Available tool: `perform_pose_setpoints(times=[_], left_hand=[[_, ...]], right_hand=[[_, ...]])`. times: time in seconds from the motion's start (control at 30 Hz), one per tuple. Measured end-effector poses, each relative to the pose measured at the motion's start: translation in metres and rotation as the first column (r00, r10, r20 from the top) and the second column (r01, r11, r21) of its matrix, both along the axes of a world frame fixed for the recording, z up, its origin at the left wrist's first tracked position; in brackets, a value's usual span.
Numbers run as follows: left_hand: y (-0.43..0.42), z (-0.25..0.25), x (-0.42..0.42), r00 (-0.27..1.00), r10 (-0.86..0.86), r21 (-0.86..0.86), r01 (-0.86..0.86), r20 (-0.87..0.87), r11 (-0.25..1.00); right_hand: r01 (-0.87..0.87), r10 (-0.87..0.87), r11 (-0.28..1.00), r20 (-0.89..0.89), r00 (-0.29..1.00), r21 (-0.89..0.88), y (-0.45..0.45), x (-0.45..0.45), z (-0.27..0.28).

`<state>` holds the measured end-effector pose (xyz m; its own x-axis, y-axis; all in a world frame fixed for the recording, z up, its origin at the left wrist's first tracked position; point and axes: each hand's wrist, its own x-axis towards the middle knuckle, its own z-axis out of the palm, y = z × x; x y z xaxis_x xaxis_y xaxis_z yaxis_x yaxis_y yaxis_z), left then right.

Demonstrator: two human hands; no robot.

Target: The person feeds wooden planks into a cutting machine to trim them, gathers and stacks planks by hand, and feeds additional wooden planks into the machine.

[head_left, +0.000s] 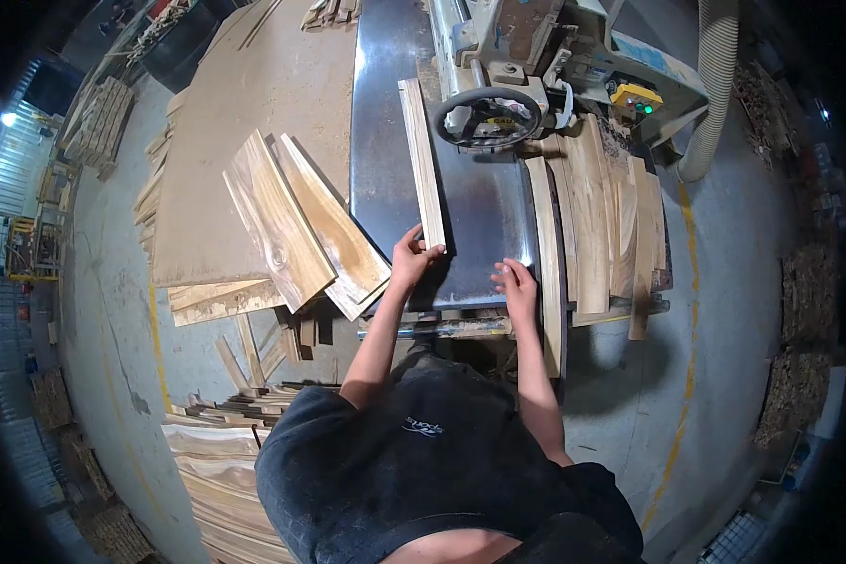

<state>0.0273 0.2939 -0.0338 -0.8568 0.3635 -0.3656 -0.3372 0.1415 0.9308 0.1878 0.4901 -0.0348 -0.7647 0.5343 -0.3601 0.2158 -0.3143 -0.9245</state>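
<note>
A narrow wooden strip (pixel 421 160) lies lengthwise over the dark metal machine table (pixel 381 141), its far end beside a black handwheel (pixel 487 118). My left hand (pixel 414 260) is closed around the strip's near end, thumb on the right side and fingers on the left. Near the table's front right corner is my right hand (pixel 518 287), fingers apart and slightly bent, with nothing visible in it. To its right, a long board (pixel 547 254) runs along the table's edge.
Two wide boards (pixel 282 221) lean across the brown side table (pixel 244 113) on the left. Several planks (pixel 587 207) are stacked at the right. A ribbed hose (pixel 714 94) hangs by the machine's yellow control box (pixel 637 100). A wood stack (pixel 216 479) stands behind me, left.
</note>
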Motion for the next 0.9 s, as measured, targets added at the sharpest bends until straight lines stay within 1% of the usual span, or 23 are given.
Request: perform_pose_setpoints(times=[0.03, 0.07, 0.1, 0.13, 0.17, 0.2, 0.23, 0.27, 0.33, 0.4, 0.43, 0.47, 0.5, 0.53, 0.57, 0.6, 0.67, 0.7, 0.73, 0.8, 0.83, 0.87, 0.9], left_hand=[[-0.001, 0.012, 0.002, 1.0, -0.004, -0.003, 0.004, 0.003, 1.0], [-0.003, 0.024, 0.006, 0.977, -0.055, -0.215, 0.01, -0.206, 0.977], [-0.004, 0.032, 0.011, 0.909, -0.149, -0.411, -0.027, -0.39, 0.911], [-0.006, 0.026, 0.015, 0.911, -0.155, -0.412, -0.018, -0.382, 0.911], [-0.009, 0.018, 0.019, 0.85, -0.188, -0.477, -0.082, -0.492, 0.875], [-0.01, 0.018, 0.024, 0.773, -0.227, -0.527, -0.158, -0.592, 0.835], [-0.01, 0.02, 0.03, 0.767, -0.232, -0.536, -0.168, -0.599, 0.827], [-0.012, 0.016, 0.036, 0.769, -0.231, -0.537, -0.167, -0.596, 0.827], [-0.012, 0.009, 0.042, 0.765, -0.212, -0.523, -0.185, -0.608, 0.832], [-0.009, 0.003, 0.047, 0.75, -0.177, -0.487, -0.214, -0.637, 0.847], [-0.008, 0.002, 0.05, 0.734, -0.144, -0.454, -0.242, -0.663, 0.857], [-0.007, 0.0, 0.053, 0.737, -0.141, -0.455, -0.244, -0.661, 0.856], [-0.006, -0.004, 0.054, 0.773, -0.104, -0.434, -0.233, -0.625, 0.87], [-0.004, -0.007, 0.055, 0.807, -0.069, -0.41, -0.223, -0.586, 0.884], [-0.002, -0.011, 0.056, 0.745, -0.074, -0.419, -0.287, -0.663, 0.861], [-0.002, -0.013, 0.057, 0.747, -0.07, -0.42, -0.291, -0.661, 0.86], [-0.003, -0.018, 0.056, 0.644, -0.002, -0.291, -0.342, -0.765, 0.893], [-0.004, -0.02, 0.055, 0.594, 0.017, -0.243, -0.355, -0.805, 0.903], [-0.004, -0.021, 0.055, 0.607, 0.037, -0.234, -0.361, -0.794, 0.903], [-0.005, -0.022, 0.055, 0.605, 0.058, -0.205, -0.356, -0.794, 0.912], [-0.006, -0.021, 0.056, 0.609, 0.029, -0.237, -0.351, -0.793, 0.906], [-0.005, -0.02, 0.055, 0.607, 0.035, -0.235, -0.359, -0.794, 0.903], [-0.005, -0.02, 0.056, 0.601, 0.062, -0.198, -0.356, -0.797, 0.913]], right_hand=[[-0.066, 0.05, 0.946, 0.06, 0.997, 0.318, -0.002, 0.005, 0.001], [0.023, -0.037, 0.852, 0.016, 0.999, 0.524, 0.0, 0.01, 0.002], [0.032, -0.068, 0.671, 0.019, 0.998, 0.741, 0.005, 0.017, 0.011], [0.029, -0.097, 0.435, 0.014, 0.995, 0.9, 0.009, 0.022, 0.026], [0.026, -0.102, 0.434, 0.021, 0.995, 0.9, 0.01, 0.023, 0.036], [0.005, -0.226, 0.314, 0.07, 0.972, 0.95, 0.011, 0.022, 0.044], [-0.034, -0.348, 0.191, 0.1, 0.932, 0.981, 0.01, 0.022, 0.048], [-0.038, -0.347, 0.191, 0.103, 0.932, 0.981, 0.008, 0.024, 0.04], [-0.216, -0.469, 0.12, 0.247, 0.848, 0.969, 0.004, 0.021, 0.026], [-0.202, -0.438, 0.119, 0.234, 0.868, 0.972, 0.004, 0.025, 0.022], [-0.15, -0.439, 0.164, 0.208, 0.874, 0.975, 0.005, 0.025, 0.025], [-0.096, -0.442, 0.207, 0.18, 0.879, 0.974, 0.005, 0.024, 0.027], [-0.099, -0.44, 0.207, 0.183, 0.879, 0.973, 0.006, 0.025, 0.026], [-0.068, -0.353, 0.305, 0.179, 0.918, 0.95, 0.008, 0.026, 0.026], [-0.047, -0.263, 0.402, 0.164, 0.951, 0.915, 0.011, 0.028, 0.027], [-0.052, -0.257, 0.401, 0.167, 0.952, 0.914, 0.013, 0.029, 0.032], [0.108, -0.34, 0.471, 0.067, 0.938, 0.876, 0.02, 0.028, 0.043], [0.161, -0.341, 0.482, 0.015, 0.94, 0.861, 0.024, 0.029, 0.044], [0.174, -0.344, 0.512, 0.015, 0.939, 0.841, 0.022, 0.028, 0.057], [0.103, -0.289, 0.547, 0.072, 0.955, 0.831, 0.02, 0.029, 0.08], [0.097, -0.266, 0.598, 0.083, 0.96, 0.795, 0.02, 0.031, 0.079], [0.093, -0.258, 0.598, 0.081, 0.963, 0.796, 0.015, 0.031, 0.079], [0.086, -0.218, 0.666, 0.083, 0.972, 0.741, 0.008, 0.033, 0.079]])
